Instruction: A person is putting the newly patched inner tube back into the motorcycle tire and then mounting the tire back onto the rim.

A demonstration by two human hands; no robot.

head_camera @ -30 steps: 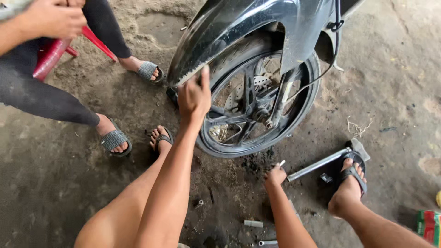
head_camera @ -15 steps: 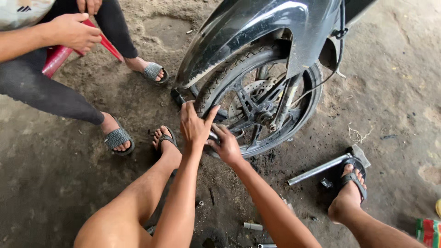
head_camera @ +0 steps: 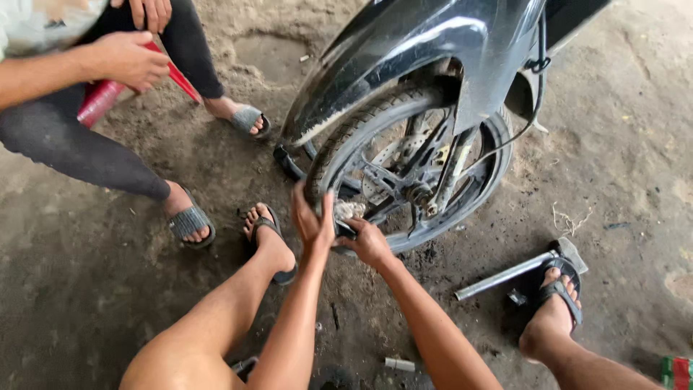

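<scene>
At the lower edge of the motorcycle wheel (head_camera: 415,170), the left hand (head_camera: 312,224) lies flat against the tyre (head_camera: 346,141) with its fingers spread apart and clamped on nothing, while the right hand (head_camera: 368,242) curls around the bottom of the rim just beside it; whether those fingers pinch something or only rest there cannot be told, since the knuckles cover them. A pale wad, perhaps a rag (head_camera: 350,209), sits between the two hands against the spokes. Judging by this, the step in hand looks like steadying or turning the wheel to check or clean it near the hub (head_camera: 419,193), and the next move would call for a firm hold on the rim and fingers kept out of the spokes. Outward from the hands, the dark mudguard (head_camera: 390,50) arches over the wheel, which stands upright on the dirt floor (head_camera: 86,289). A long metal wrench (head_camera: 505,274) lies well apart to the right, its head touching the person's sandal (head_camera: 559,289). Another person sits opposite, one hand (head_camera: 130,58) on a red tool or stool leg (head_camera: 108,97); which it is cannot be made out. The top of the motorcycle is cut off by the frame, the axle nut is hidden behind the fork, and small bits on the ground near the bottom edge are too small to name.
</scene>
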